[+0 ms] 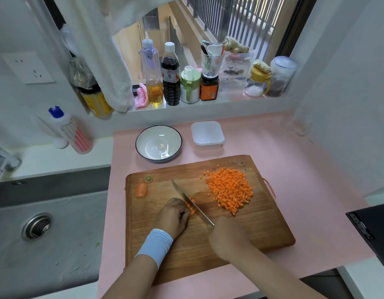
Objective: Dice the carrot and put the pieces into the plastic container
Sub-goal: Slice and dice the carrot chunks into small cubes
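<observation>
A wooden cutting board lies on the pink counter. A heap of diced carrot covers its far right part. My left hand curls over a few carrot strips at the board's middle. My right hand grips the handle of a knife, whose blade rests against the strips beside my left fingers. A carrot chunk and a green-topped carrot end lie at the board's far left. The clear plastic container stands empty beyond the board.
A white bowl with a dark rim sits left of the container. A steel sink lies to the left. Bottles and jars line the window sill. A black appliance is at the right edge.
</observation>
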Tool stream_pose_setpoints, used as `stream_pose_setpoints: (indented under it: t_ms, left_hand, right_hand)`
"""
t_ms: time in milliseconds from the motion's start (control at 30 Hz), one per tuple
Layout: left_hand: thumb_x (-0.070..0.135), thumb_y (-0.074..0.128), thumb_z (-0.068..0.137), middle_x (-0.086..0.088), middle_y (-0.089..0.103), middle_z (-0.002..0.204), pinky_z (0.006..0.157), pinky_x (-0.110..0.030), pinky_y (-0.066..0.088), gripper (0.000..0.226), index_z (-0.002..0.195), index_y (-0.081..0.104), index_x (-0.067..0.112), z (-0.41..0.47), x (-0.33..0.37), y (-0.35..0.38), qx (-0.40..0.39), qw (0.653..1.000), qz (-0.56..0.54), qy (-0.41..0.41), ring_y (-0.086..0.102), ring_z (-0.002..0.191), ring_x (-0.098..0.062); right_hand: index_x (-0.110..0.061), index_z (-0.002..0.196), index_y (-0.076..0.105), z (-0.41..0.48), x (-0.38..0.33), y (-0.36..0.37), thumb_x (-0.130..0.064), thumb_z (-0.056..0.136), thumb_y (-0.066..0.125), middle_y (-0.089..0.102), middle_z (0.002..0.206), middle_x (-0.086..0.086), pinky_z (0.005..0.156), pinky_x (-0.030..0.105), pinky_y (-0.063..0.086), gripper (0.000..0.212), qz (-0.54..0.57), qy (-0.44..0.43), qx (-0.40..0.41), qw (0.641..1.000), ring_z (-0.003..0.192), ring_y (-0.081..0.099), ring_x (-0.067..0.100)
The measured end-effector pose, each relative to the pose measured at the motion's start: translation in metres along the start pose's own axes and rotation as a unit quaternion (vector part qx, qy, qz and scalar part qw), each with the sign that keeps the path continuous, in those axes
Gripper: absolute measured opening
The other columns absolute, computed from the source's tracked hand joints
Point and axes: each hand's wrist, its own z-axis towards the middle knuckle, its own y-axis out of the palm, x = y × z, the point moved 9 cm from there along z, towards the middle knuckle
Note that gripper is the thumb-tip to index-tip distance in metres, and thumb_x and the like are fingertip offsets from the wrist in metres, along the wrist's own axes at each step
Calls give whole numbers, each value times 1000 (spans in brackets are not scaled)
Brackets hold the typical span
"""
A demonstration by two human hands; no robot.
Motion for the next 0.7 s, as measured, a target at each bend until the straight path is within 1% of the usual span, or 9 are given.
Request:
stream_pose_setpoints:
  t_ms: [100,233,367,433,500,600,700]
  left_hand:
    - [12,73,79,7,63,80,79,-21,46,14,68,67,18,-1,0,-1,9,1000,-5,-2,56,85,-8]
    - [10,74,78,7,65,81,80,-20,46,11,71,69,18,-3,-2,0,17,1000,-12,-4,57,85,-9]
    - [9,75,75,6,66,79,80,-15,42,12,69,69,17,-3,-1,0,29,999,-18,0,55,86,-7]
    - [8,76,74,6,66,79,80,-15,42,13,68,69,17,-3,-1,0,26,1000,-16,-6,54,86,-6]
    - [8,77,75,6,66,79,81,-12,41,13,68,69,17,-4,-2,1,25,1000,-13,-11,53,86,-4]
    - [6,77,75,7,65,78,81,-6,36,15,68,69,17,-4,0,0,25,999,-14,-17,52,85,-3]
    - [6,76,75,7,63,75,79,-7,37,16,67,67,16,-4,1,-1,24,999,-9,-20,51,83,-4]
  right_hand:
    - [-11,105,70,8,2,4,-34,99,52,72,104,9,73,29,47,30,40,16,-15,999,98,68,29]
    - [-13,93,67,16,-7,7,-27,98,53,70,98,8,71,27,45,20,48,10,-21,999,96,68,29]
    - [-10,103,71,21,-20,0,-24,99,51,71,107,11,75,29,46,24,53,-4,-22,998,101,67,31]
    - [-9,106,71,22,-22,-4,-28,101,50,71,107,12,77,30,47,28,58,-8,-31,998,101,66,31]
    - [-9,104,71,21,-20,-6,-31,102,50,71,105,12,78,31,48,30,63,-10,-38,997,99,66,31]
    - [-12,99,71,16,-21,-9,-30,102,50,71,100,10,78,33,51,28,53,-28,-28,998,97,66,30]
    - [-14,94,69,3,-20,-12,-32,101,51,71,97,7,71,29,45,27,32,-41,-3,999,94,67,28]
